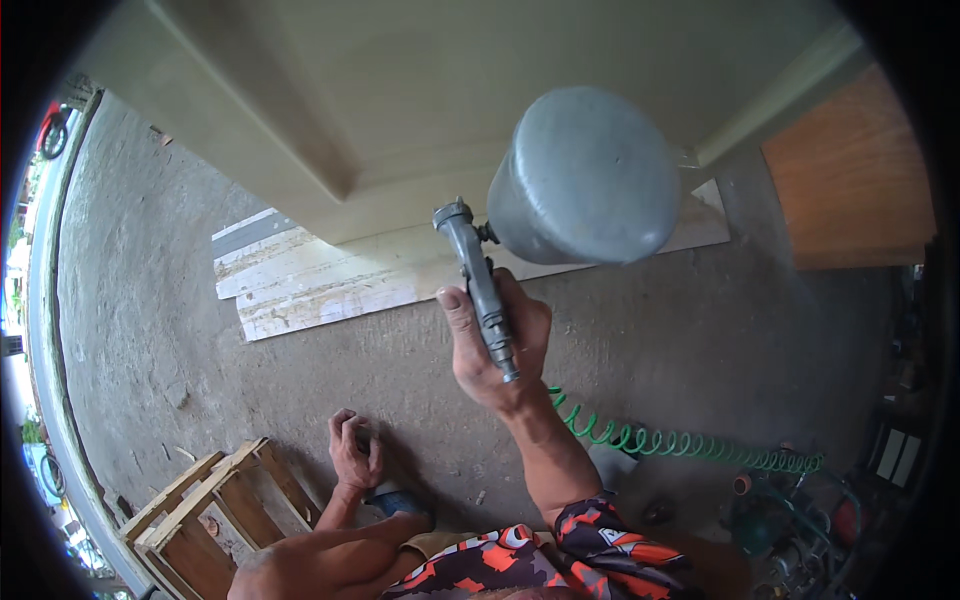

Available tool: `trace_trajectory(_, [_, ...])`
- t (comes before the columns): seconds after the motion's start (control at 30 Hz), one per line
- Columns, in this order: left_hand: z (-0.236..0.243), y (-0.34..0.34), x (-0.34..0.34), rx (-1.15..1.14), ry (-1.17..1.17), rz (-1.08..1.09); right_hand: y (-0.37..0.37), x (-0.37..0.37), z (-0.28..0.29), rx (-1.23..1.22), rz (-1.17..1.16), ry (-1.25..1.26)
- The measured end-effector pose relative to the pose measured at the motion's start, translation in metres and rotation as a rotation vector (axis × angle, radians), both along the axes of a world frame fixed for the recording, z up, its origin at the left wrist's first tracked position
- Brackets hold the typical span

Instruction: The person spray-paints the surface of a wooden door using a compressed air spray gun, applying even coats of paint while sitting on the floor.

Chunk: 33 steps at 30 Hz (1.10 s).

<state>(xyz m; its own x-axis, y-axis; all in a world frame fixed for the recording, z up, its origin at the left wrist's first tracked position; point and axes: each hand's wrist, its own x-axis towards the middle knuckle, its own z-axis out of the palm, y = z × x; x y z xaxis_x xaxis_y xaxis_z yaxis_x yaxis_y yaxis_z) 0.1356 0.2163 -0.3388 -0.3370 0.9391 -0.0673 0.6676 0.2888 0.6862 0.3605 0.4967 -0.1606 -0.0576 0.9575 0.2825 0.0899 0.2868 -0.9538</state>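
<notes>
My right hand (500, 335) is wrapped round the handle of a grey metal spray gun (470, 265), its nozzle end pointing away from me. A large dull-silver paint cup (590, 180) is joined to the gun's right side and hides part of what lies behind it. Beyond them, close to the gun, stands a big beige panelled piece (400, 110) with raised ribs. Low at my left, my left hand (355, 450) hangs near my knee with loosely bent fingers apart; I see nothing held in it.
Long whitish boards (330, 290) lie on the concrete floor under the beige piece. A wooden pallet (220, 505) is at the lower left. A green coiled hose (650, 440) runs right toward cluttered machinery (790, 520). A brown wood sheet (850, 180) is at the far right.
</notes>
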Motion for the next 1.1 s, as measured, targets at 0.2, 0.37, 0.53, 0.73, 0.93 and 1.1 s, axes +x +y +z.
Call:
trace_trajectory(0.2, [-0.007,-0.002,0.000,0.032,0.164,-0.039,0.029,0.075,-0.002,0.023,-0.017,0.012])
trace_trajectory(0.37, [-0.006,0.002,0.006,-0.004,0.192,-0.057,0.051,0.135,-0.006,-0.018,-0.089,0.028])
trace_trajectory(0.53, [-0.006,0.004,0.008,-0.023,0.216,-0.082,0.068,0.191,-0.009,-0.097,-0.144,0.106])
trace_trajectory(0.73, [-0.004,0.006,0.011,-0.037,0.228,-0.078,0.087,0.251,-0.004,-0.123,-0.224,0.197])
trace_trajectory(0.93, [-0.012,0.005,0.010,-0.047,0.296,-0.125,0.111,0.313,0.012,-0.139,-0.300,0.148])
trace_trajectory(1.1, [-0.010,0.005,0.010,-0.096,0.323,-0.127,0.130,0.360,0.021,-0.193,-0.354,0.148])
